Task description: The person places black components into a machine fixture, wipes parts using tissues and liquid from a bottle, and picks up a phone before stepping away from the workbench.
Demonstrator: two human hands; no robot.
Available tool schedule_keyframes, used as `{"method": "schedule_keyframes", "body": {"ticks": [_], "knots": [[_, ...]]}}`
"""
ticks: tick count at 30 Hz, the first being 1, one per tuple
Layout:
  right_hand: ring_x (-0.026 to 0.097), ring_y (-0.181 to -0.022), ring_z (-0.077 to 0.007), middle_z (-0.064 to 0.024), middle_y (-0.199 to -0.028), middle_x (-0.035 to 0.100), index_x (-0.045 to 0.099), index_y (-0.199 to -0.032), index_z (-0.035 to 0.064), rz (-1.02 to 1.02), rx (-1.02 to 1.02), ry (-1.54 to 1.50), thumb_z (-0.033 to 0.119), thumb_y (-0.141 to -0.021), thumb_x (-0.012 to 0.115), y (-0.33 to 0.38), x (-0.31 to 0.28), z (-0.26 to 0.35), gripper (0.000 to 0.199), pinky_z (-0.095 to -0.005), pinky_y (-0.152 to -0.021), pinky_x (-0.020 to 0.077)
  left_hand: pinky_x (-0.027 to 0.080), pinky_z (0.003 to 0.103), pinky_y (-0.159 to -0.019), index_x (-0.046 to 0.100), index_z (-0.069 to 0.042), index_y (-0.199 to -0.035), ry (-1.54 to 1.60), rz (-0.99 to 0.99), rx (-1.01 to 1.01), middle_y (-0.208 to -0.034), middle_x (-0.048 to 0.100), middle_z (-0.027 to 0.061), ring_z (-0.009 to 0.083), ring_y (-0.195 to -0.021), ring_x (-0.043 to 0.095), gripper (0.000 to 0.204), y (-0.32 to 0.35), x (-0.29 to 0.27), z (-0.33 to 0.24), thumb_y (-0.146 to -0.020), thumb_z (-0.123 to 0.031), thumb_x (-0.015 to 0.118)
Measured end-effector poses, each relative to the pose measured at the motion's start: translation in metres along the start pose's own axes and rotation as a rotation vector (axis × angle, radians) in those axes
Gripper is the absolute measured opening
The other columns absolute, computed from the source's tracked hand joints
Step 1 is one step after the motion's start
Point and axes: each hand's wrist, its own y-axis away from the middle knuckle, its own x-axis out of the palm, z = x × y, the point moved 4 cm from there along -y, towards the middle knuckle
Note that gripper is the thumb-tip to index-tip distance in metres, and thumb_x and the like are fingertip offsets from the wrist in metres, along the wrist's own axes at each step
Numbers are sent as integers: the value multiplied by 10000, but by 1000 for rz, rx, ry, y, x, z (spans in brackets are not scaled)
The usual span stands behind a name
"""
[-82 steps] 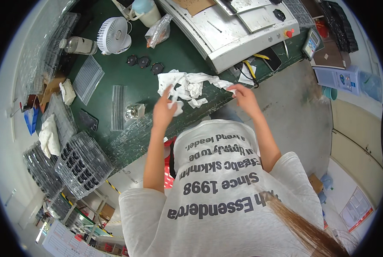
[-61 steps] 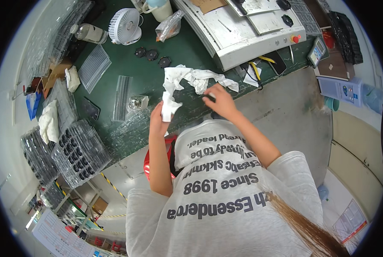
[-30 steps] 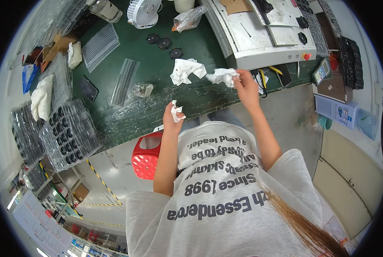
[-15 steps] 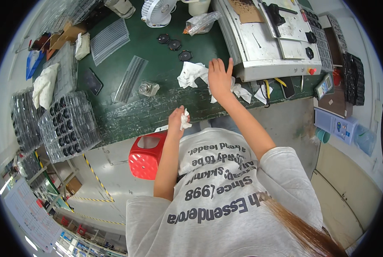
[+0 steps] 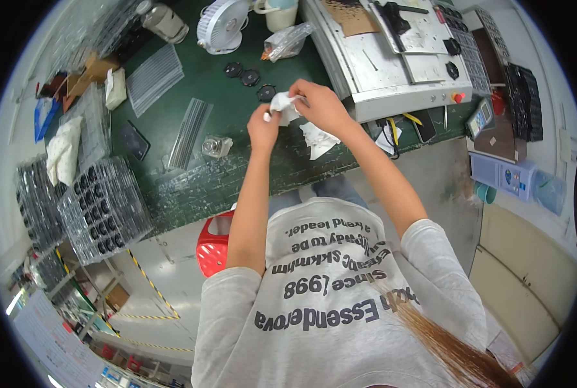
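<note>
Pretty bright, even overhead light, barely any shadows. Heavy fisheye warp with a black ring around the frame, straight edges bend near the rim. Center's sharp; the lower left goes soft.

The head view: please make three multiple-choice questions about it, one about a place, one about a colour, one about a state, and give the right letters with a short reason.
1. Where does the second piece of white cloth lie?
A. on the green table, near its front edge
B. on the red stool
C. on top of the white fan

2. What colour is the stool under the table edge?
A. blue
B. red
C. yellow

3. How is the white cloth between the hands held?
A. it lies flat, untouched
B. only the left hand grips it
C. both hands grip it above the table

Answers:
1 A, it rests on the green table below the hands.
2 B, the seat shows red beside the left arm.
3 C, left hand and right hand both close on the crumpled cloth.
</note>
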Motion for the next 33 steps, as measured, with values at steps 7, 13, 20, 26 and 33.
{"method": "schedule_keyframes", "body": {"ticks": [7, 13, 20, 26, 33], "knots": [[589, -798, -258, -102, -868, 615, 568, -960, 53, -109, -77, 72, 46, -795, 559, 1, -93, 55, 165, -320, -716, 454, 423, 271, -695, 638, -21, -871, 168, 226, 165, -827, 599, 54, 123, -755, 538, 179, -18, -85, -104, -759, -157, 673], [601, -777, -131, -52, -857, 637, 576, -1030, 83, -245, 34, -270, 94, -855, 558, 23, -96, 33, 176, -270, -710, 466, 359, 224, -596, 624, -48, -862, 331, 481, -9, -735, 515, -54, 47, -711, 468, 152, -11, -106, -129, -834, -197, 625], [623, -799, -226, -88, -978, 596, 564, -1054, 134, -211, 85, 240, 137, -814, 555, 97, 9, -71, 240, -352, -689, 506, 428, 311, -546, 632, -33, -823, -3, 499, -184, -678, 600, 34, 145, -595, 554, 270, -11, -61, -60, -799, -302, 643], [608, -830, -276, -53, -1011, 595, 636, -994, 159, -70, 311, 409, 104, -756, 590, 133, 51, -116, 249, -372, -714, 498, 481, 435, -754, 665, -31, -891, -695, 560, -35, -880, 645, 205, 377, -862, 610, 265, 42, -41, -29, -782, -267, 617], [501, -518, -77, -11, -676, 586, 576, -945, 24, -319, 369, -664, 197, -832, 627, 78, -49, -27, 212, -235, -471, 393, 472, 408, -744, 645, -45, -962, -307, 435, -44, -874, 650, 196, 358, -840, 621, 252, 68, -45, -41, -816, -241, 582]]}}
